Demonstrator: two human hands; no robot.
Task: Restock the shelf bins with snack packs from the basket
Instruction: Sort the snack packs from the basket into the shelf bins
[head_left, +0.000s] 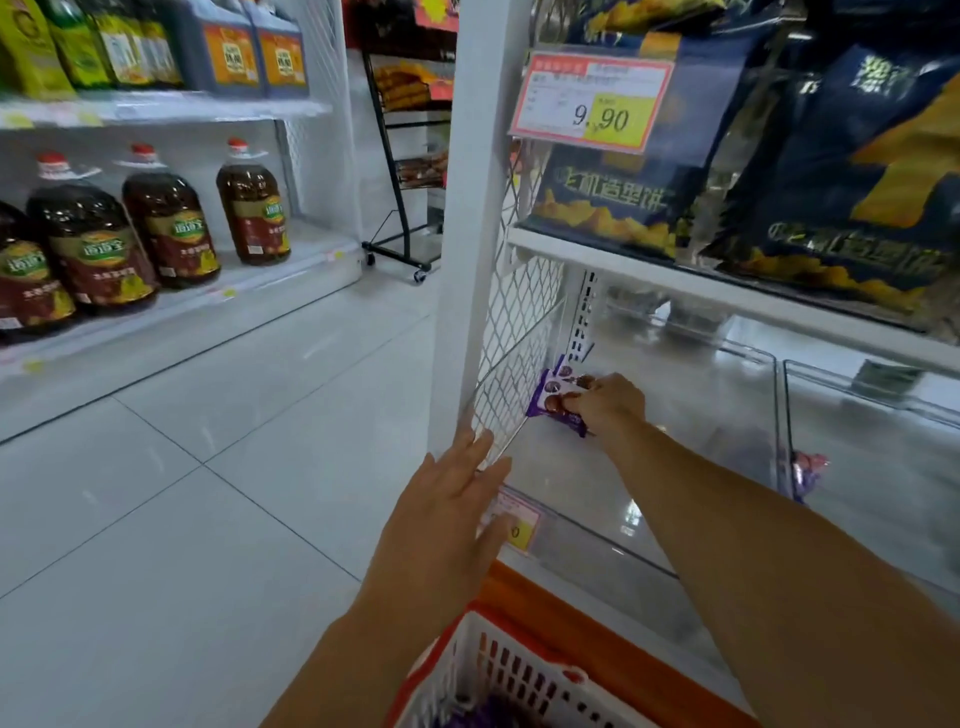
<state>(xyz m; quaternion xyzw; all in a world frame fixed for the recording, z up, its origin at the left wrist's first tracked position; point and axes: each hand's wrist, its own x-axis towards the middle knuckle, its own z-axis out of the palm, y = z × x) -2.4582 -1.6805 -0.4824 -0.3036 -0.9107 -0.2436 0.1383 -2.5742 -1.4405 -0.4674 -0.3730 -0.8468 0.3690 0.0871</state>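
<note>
Purple snack packs (553, 397) lay in the far left corner of the clear plastic bin (776, 415), close against the mesh side panel (519, 332). The right hand (608, 402) gripped them from above, fingers curled over their near edge. The corner spot was probably chosen so the stack starts at the wall and leaves room for more. The bin looked almost bare otherwise, so the restock seemed at an early stage.

The left hand (447, 514) was flat with straight fingers and held nothing. It hovered by the white upright post (467, 260) at the bin's front corner, likely steadying the long reach. Contact with the post couldn't be told.

The basket (498, 670), white lattice with an orange rim, sat just below the shelf with more purple packs (483, 717) inside, close by for the next pick. The neighbouring bin (862, 382) held one purplish pack (808, 467) near the divider. The left hand partly hid a yellow price label (517, 522). Blue snack bags (623, 197) filled the shelf above.
</note>
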